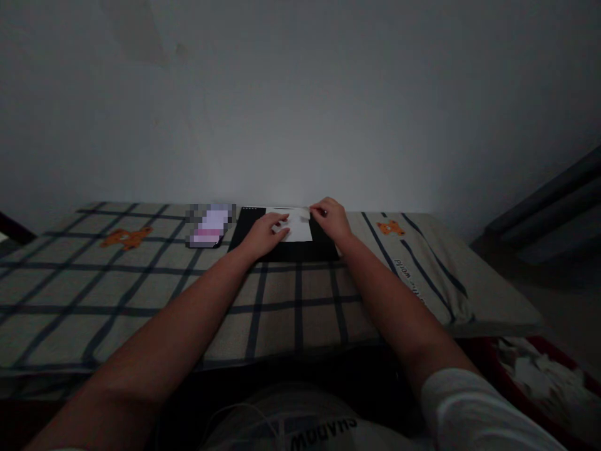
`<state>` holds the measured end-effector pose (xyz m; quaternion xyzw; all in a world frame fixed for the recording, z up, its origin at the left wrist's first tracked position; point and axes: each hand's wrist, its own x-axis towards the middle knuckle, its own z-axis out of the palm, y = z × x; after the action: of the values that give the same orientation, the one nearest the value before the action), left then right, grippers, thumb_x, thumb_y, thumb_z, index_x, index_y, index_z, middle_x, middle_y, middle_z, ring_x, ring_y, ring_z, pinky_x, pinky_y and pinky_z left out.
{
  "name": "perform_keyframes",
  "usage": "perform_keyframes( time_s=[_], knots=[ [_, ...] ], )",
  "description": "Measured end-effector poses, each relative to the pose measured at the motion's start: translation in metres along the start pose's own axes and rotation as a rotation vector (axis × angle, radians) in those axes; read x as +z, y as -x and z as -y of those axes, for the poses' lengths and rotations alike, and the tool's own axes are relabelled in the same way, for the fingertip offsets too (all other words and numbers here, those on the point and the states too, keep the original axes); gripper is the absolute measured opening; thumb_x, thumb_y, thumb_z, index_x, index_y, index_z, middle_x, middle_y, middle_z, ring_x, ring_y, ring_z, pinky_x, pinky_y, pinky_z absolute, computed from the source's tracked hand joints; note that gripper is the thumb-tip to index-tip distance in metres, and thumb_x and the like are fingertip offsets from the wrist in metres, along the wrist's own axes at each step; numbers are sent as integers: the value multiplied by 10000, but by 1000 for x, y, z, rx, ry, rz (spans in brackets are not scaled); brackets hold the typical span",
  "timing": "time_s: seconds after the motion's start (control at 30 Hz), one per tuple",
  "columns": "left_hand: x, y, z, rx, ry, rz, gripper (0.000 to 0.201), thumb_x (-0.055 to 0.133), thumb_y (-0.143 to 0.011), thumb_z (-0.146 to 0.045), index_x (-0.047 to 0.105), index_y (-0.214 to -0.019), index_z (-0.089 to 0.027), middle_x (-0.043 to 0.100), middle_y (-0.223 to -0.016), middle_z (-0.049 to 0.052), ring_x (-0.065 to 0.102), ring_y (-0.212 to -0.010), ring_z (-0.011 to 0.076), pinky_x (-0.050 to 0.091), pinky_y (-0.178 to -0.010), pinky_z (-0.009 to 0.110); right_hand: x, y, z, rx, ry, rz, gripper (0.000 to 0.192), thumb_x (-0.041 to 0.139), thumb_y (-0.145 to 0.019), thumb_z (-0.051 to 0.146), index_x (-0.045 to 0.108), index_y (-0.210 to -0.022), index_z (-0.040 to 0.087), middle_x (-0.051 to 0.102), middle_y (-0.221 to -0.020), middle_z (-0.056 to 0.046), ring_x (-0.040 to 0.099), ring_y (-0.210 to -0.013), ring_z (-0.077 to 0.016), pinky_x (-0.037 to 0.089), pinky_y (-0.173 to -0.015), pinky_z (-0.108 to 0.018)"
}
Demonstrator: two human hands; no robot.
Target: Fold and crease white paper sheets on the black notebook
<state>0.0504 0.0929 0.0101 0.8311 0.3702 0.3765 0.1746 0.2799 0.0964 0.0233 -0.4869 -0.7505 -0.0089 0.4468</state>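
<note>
A white sheet of paper (299, 227) lies on a black mat (286, 250) at the far edge of a checked cloth surface, close to the wall. My left hand (265, 233) presses its fingers flat on the paper's left part. My right hand (331, 218) pinches the paper's far right corner between thumb and fingers. Both arms reach straight forward across the cloth.
A blurred pale and pink object (210, 225) lies just left of the mat. The checked cloth (141, 294) carries orange bear prints. A red basket (539, 382) with white scraps sits low at the right. A grey wall rises right behind the mat.
</note>
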Motion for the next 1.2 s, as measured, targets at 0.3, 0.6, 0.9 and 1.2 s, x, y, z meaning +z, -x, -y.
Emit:
perform_keyframes(
  time_s=[0.3, 0.6, 0.9, 1.2],
  knots=[
    [-1, 3, -1, 215, -232, 124, 343, 509, -865, -275, 629, -1155, -136, 634, -1113, 103, 540, -1067, 219, 407, -987, 400, -24, 8, -50, 262, 485, -53, 247, 494, -889, 270, 725, -906, 185, 635, -911, -83, 540, -913, -209, 399, -749, -301],
    [2, 3, -1, 214, -232, 171, 332, 503, -869, -282, 635, -1140, -145, 649, -1109, 97, 550, -1052, 221, 415, -967, 396, -19, 13, -52, 317, 707, 77, 287, 441, -917, 285, 716, -958, 210, 623, -990, -103, 522, -971, -231, 400, -672, -304],
    [-3, 3, -1, 93, -362, 54, 354, 531, -850, -353, 672, -1114, -165, 626, -1123, 80, 524, -1059, 241, 414, -976, 392, -19, 14, -52, 362, 689, 141, 283, 473, -896, 304, 729, -980, 218, 636, -996, -120, 544, -955, -253, 439, -695, -331],
    [-10, 3, 1, -341, -519, 25, 561, 557, -813, -402, 544, -1303, -130, 543, -1319, 139, 467, -1205, 326, 381, -1012, 451, -9, 8, -23, -75, 280, 274, 293, 494, -911, 326, 701, -1074, 199, 659, -1038, -88, 546, -1025, -216, 436, -898, -347]
  ],
)
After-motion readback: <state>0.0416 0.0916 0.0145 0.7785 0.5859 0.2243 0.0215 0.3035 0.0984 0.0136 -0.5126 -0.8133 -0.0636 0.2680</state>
